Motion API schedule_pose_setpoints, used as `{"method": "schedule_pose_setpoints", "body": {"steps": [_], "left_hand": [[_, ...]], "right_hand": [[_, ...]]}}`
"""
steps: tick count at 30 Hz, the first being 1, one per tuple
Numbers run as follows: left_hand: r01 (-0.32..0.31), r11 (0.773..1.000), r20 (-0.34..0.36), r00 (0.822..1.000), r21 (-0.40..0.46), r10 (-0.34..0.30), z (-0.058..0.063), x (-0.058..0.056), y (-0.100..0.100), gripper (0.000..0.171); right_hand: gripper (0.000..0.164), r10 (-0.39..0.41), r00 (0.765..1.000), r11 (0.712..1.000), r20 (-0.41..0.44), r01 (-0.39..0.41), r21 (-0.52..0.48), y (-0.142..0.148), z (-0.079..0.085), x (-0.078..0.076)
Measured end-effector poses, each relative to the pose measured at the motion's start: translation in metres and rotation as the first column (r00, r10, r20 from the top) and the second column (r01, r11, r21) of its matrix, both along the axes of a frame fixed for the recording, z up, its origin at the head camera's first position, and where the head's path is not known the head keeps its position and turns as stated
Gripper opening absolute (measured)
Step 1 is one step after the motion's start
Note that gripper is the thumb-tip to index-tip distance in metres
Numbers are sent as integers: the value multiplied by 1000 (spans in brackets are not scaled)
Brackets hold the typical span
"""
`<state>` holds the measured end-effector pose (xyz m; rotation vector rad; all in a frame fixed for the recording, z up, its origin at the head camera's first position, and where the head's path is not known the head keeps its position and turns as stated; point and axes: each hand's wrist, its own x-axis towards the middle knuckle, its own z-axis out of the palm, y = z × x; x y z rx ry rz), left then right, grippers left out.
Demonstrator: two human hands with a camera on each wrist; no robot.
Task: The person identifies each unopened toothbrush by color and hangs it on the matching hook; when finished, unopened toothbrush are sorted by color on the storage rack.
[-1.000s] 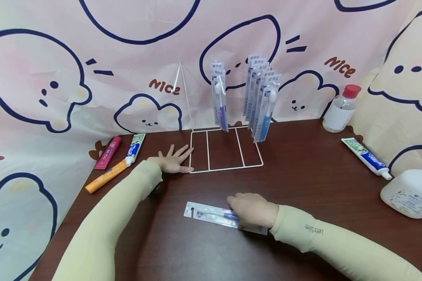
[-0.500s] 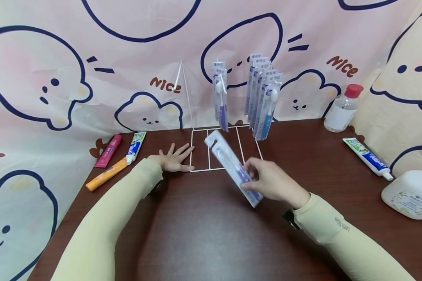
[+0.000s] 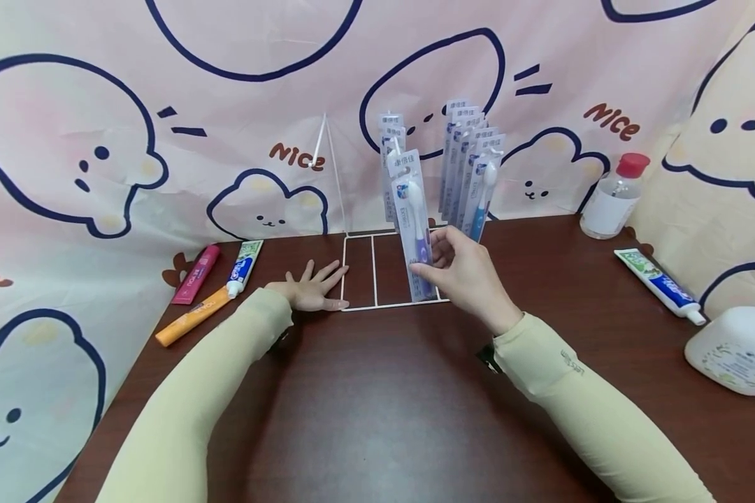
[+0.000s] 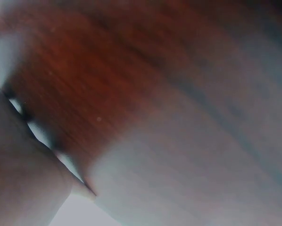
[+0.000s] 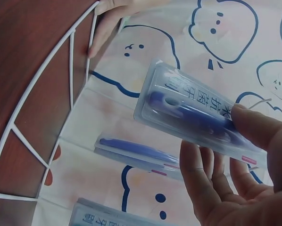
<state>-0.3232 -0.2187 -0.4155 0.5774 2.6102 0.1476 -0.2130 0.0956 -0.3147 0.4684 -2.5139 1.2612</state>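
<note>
My right hand (image 3: pixel 472 272) pinches the lower part of a packaged toothbrush (image 3: pixel 409 223) with a purple handle. It stands nearly upright in front of the middle hook's hanging packs (image 3: pixel 390 126), its top overlapping the hook's tip in the head view. In the right wrist view, thumb and fingers grip the clear blister (image 5: pixel 188 113) from both sides. My left hand (image 3: pixel 314 288) lies flat with fingers spread, fingertips at the left edge of the white wire rack (image 3: pixel 390 305). Several more packs with blue brushes (image 3: pixel 481 188) hang from the right hook. The left hook (image 3: pixel 319 140) bears nothing.
On the left lie a pink tube (image 3: pixel 196 276), an orange tube (image 3: pixel 191 318) and a toothpaste tube (image 3: pixel 243 265). On the right are a red-capped bottle (image 3: pixel 610 202), another toothpaste tube (image 3: pixel 657 283) and a white bottle (image 3: pixel 732 353). A patterned cloth (image 3: pixel 226 126) hangs behind the rack.
My right hand has picked the toothbrush pack up off the table, turned it upright and carried it up to the middle hook. The left hand has stayed by the rack.
</note>
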Motion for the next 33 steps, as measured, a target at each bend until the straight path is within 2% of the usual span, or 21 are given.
{"method": "schedule_pose_setpoints", "body": {"steps": [4, 9, 23, 33], "left_hand": [[11, 1000, -6, 1000, -3, -11, 4, 1, 2, 90], [14, 1000, 3, 1000, -3, -14, 4, 0, 1, 91], [-5, 1000, 10, 1000, 6, 5, -1, 3, 0, 90], [11, 1000, -3, 1000, 7, -11, 3, 2, 0, 89]], "right_hand": [[41, -12, 1000, 1000, -3, 12, -11, -3, 1, -4], [42, -33, 999, 999, 33, 33, -2, -7, -3, -13], [38, -93, 987, 993, 128, 102, -62, -34, -14, -74], [36, -143, 983, 987, 116, 150, -55, -39, -22, -95]]}}
